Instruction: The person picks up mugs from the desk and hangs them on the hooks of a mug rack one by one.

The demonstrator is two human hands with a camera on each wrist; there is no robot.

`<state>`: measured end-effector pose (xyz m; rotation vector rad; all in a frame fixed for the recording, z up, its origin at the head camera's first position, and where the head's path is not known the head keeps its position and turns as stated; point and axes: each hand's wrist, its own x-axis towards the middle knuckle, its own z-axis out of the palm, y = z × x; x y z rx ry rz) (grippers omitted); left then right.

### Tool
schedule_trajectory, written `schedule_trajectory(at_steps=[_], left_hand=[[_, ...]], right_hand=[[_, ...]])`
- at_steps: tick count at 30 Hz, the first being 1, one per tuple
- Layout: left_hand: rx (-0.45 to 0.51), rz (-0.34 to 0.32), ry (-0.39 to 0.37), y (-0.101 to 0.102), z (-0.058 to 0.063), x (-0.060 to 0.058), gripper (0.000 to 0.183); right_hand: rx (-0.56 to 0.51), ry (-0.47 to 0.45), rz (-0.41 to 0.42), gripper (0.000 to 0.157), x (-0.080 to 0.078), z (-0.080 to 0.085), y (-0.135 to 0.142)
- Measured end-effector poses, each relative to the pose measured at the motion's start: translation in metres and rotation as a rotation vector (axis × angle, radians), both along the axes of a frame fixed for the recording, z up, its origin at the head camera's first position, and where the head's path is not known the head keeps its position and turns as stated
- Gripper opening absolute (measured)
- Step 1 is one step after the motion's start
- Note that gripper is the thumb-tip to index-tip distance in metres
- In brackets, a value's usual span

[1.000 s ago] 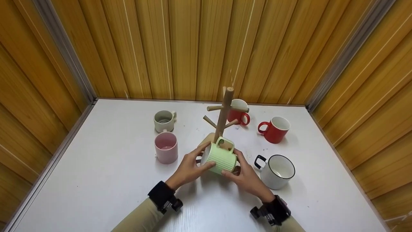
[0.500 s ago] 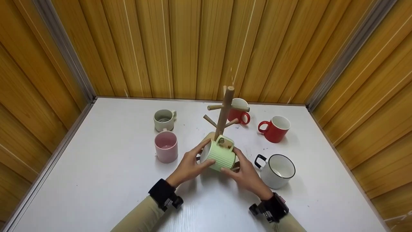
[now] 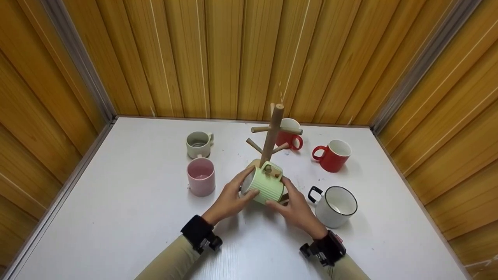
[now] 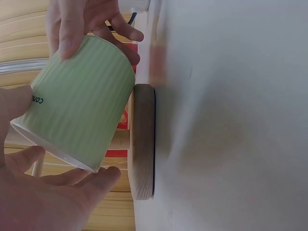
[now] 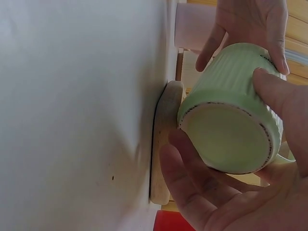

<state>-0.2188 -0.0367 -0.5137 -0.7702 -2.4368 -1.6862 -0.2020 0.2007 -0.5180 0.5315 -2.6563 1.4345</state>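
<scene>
Wood-grain panels wall the white table; before the wooden stand, the tilted green mug sits between my half-curled fingers, left hand gripping its rim end, right hand its base.

Pale green mug, ribbed, dark-lettered; held tilted above the counter, mouth leftward, handle on far side.

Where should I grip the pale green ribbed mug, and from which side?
I'd take the mug by its ribbed body, from the near side, one hand at each end: it is tipped sideways, mouth to the left hand, base to the right hand. The loop handle, jutting up near the wooden mug tree, seems best left free.
</scene>
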Motion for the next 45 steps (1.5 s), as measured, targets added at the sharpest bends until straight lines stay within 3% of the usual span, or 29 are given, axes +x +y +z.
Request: schedule_trajectory(at_steps=[14, 36, 45], left_hand=[[0.047, -0.033, -0.026, 0.004, -0.004, -0.005, 0.067], [0.055, -0.018, -0.105, 0.008, -0.006, -0.009, 0.066], [0.057, -0.016, -0.118, 0.009, -0.006, -0.012, 0.065]], right_hand=[[0.014, -0.008, -0.018, 0.087, -0.003, 0.002, 0.000], [0.086, -0.042, -0.034, 0.091, -0.006, 0.006, -0.001], [0.096, -0.012, -0.029, 0.088, -0.009, 0.006, 0.001]])
